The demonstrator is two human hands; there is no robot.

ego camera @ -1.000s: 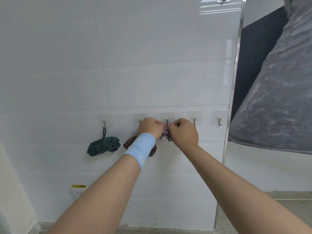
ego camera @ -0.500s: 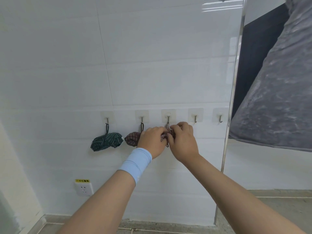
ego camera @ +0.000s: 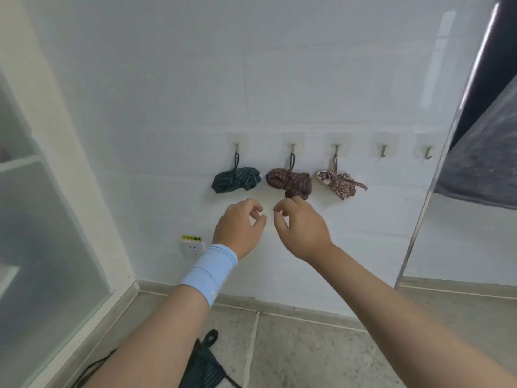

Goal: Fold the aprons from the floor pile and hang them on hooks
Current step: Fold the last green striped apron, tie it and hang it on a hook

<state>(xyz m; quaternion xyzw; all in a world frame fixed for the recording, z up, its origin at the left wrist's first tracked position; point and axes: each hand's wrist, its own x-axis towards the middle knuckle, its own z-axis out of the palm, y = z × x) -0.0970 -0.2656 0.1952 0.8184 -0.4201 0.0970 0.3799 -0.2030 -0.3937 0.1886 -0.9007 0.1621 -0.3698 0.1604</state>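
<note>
Your wall [ego camera: 307, 79] is carrying a row of hooks [ego camera: 237, 148]. A green striped apron [ego camera: 236, 179], a brown striped apron [ego camera: 289, 182] and a floral apron [ego camera: 340, 183] are hanging bunched from the left three (side by side). Your floor [ego camera: 307, 345] is holding a dark striped apron [ego camera: 202, 368] near the wall's foot.

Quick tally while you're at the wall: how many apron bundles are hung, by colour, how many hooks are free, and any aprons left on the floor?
Green striped bundle: 1
Brown striped bundle: 1
Floral bundle: 1
Dark striped apron on the floor, partly hidden by the arm: 1
Total aprons in view: 4
Free hooks: 2
</note>
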